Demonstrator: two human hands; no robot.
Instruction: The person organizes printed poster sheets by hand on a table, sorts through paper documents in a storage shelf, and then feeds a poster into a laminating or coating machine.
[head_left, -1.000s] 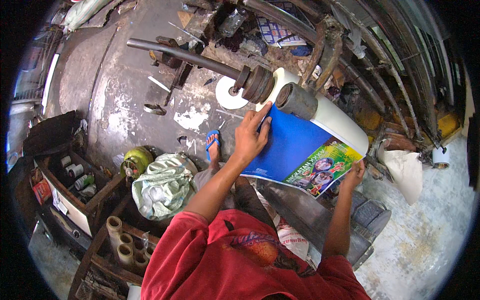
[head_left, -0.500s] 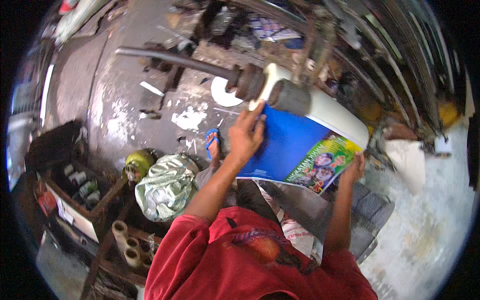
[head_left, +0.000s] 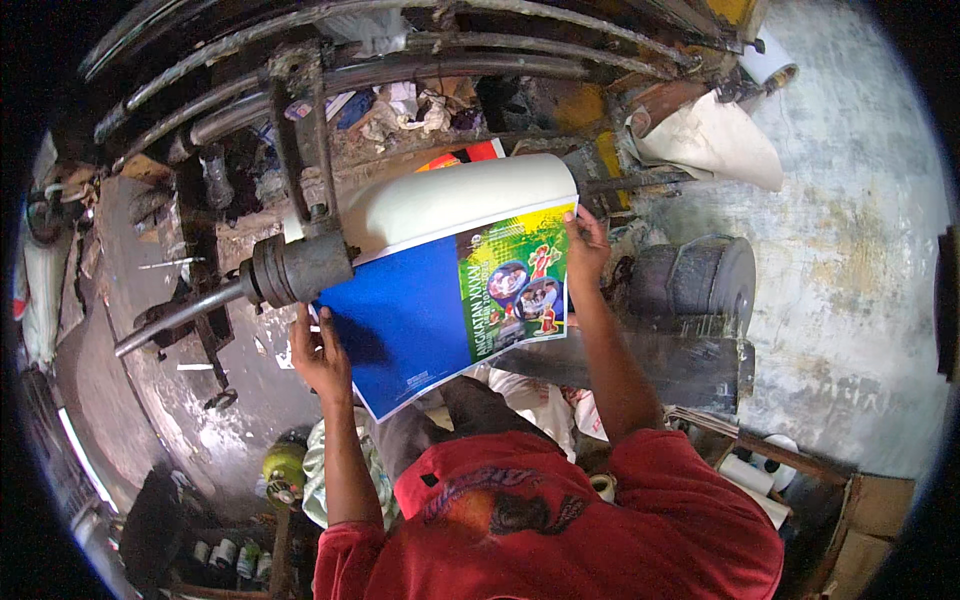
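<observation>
A large printed sheet (head_left: 405, 315), mostly blue with a green and yellow picture panel at its right, spans the space in front of me between both hands. At its left edge, close by a dark round collar (head_left: 295, 268) on a metal shaft, my left hand (head_left: 322, 355) is closed on the sheet. My right hand (head_left: 588, 250) pinches the upper right edge, with the thumb and fingertips on the paper. Behind the print, a curved white paper surface (head_left: 460, 205) bulges upward; the sheet's upper edge runs along it. The fingers behind the sheet are hidden.
Metal bars (head_left: 430, 65) cross the far side. A dark motor-like drum (head_left: 695, 280) stands right, before a stained wall (head_left: 840, 250). A green gas cylinder (head_left: 285, 470) stands at lower left, and paper rolls (head_left: 755, 480) lie in a box at lower right.
My view has turned to the right, so the machine and sheet appear farther left and at another angle. Both hands still hold the sheet, and its printed face is now more fully visible.
</observation>
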